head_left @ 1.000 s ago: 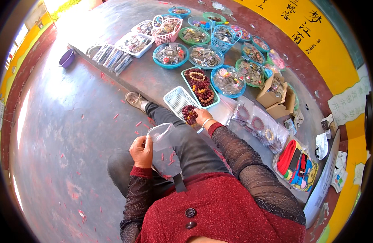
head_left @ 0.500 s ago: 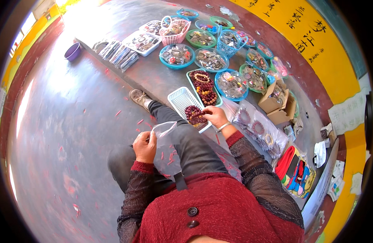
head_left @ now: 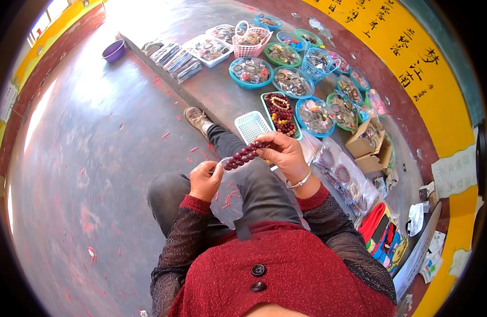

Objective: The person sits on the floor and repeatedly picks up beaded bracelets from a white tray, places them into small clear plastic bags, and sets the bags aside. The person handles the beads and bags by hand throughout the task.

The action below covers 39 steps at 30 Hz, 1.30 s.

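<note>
My right hand [head_left: 283, 154] holds a string of dark red wooden beads [head_left: 243, 155], stretched out toward my left. My left hand [head_left: 204, 179] pinches the mouth of a clear plastic bag [head_left: 227, 203] that hangs over my lap, right at the lower end of the beads. Just beyond my hands lie an empty pale blue mesh tray [head_left: 251, 127] and a green tray of more red and cream beads [head_left: 280, 112]. I sit with one leg stretched out, shoe [head_left: 197, 119] against the low ledge.
Several round bowls and baskets of bracelets [head_left: 291, 79] line a low concrete ledge. Cardboard boxes [head_left: 367, 142] and bagged goods [head_left: 344, 177] lie at my right. A purple bowl [head_left: 114, 50] stands far left. A yellow wall [head_left: 412, 68] runs behind.
My right hand lifted the beads from the tray and brought them toward the bag. The left hand raised the bag's mouth to meet them.
</note>
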### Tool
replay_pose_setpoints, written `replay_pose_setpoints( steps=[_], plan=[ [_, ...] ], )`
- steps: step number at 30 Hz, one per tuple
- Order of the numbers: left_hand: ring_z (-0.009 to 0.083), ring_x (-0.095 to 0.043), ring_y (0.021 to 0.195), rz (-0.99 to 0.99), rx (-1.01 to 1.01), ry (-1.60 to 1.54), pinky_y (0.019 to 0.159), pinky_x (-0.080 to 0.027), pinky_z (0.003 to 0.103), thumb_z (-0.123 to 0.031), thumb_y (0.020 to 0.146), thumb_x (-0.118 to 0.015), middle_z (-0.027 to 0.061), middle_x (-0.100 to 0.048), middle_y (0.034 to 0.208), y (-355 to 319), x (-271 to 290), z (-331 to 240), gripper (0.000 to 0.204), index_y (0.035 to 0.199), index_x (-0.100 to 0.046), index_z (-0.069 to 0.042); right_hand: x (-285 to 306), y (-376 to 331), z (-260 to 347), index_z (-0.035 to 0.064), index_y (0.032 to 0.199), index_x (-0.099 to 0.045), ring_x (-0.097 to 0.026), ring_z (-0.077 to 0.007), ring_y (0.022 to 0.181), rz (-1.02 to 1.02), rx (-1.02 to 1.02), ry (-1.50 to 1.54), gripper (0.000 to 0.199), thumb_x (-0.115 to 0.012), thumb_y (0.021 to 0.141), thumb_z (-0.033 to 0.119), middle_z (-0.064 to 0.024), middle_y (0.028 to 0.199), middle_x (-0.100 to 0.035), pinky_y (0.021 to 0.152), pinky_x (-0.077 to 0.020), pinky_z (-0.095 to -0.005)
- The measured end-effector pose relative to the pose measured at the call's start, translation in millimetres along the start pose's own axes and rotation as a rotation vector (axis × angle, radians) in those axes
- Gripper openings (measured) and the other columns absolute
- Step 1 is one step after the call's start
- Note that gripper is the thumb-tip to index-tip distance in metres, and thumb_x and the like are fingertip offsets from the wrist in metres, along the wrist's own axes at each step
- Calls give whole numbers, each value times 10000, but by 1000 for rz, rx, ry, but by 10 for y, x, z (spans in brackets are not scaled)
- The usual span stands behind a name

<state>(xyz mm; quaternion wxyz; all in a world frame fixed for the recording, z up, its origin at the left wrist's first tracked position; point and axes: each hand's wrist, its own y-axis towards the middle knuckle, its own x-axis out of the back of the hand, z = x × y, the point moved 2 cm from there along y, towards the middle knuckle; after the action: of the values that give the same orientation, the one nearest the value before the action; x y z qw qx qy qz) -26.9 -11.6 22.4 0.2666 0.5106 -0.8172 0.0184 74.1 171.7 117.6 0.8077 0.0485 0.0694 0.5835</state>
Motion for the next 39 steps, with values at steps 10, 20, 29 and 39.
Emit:
replay_pose_setpoints(
  steps=[10,20,29,39],
  plan=[
    [98,-550,545,150,153,-247,523,-443,252,-133,794,-619,72,-605,602,-17,-18,95,155,793,-656,18,-13,-58,-280,12,964,-630,-574,-100,822,33,14,-247,215,-624,761,-58,-30,899,-598,714,-471,-219],
    [74,-556,527,127,-54,-128,487,-437,239,-116,835,-603,67,-630,619,-28,-45,75,152,864,-677,13,-210,-85,-205,52,921,-589,-593,-286,786,178,270,-826,189,-606,733,41,-115,848,-599,680,-469,-352],
    [67,-547,515,194,-60,-175,471,-430,233,-130,846,-598,49,-632,617,-24,-41,0,165,864,-680,12,-488,-112,-434,41,918,-577,-594,-289,795,335,435,-1085,158,-552,763,60,-108,831,-599,687,-495,-360],
    [75,-583,571,275,194,-362,472,-466,207,-148,868,-571,61,-670,729,-3,30,37,200,853,-675,22,2,-115,-557,4,1004,-621,-631,-183,866,-12,-29,-287,225,-553,793,-36,-93,934,-648,764,-499,-271]
  ],
)
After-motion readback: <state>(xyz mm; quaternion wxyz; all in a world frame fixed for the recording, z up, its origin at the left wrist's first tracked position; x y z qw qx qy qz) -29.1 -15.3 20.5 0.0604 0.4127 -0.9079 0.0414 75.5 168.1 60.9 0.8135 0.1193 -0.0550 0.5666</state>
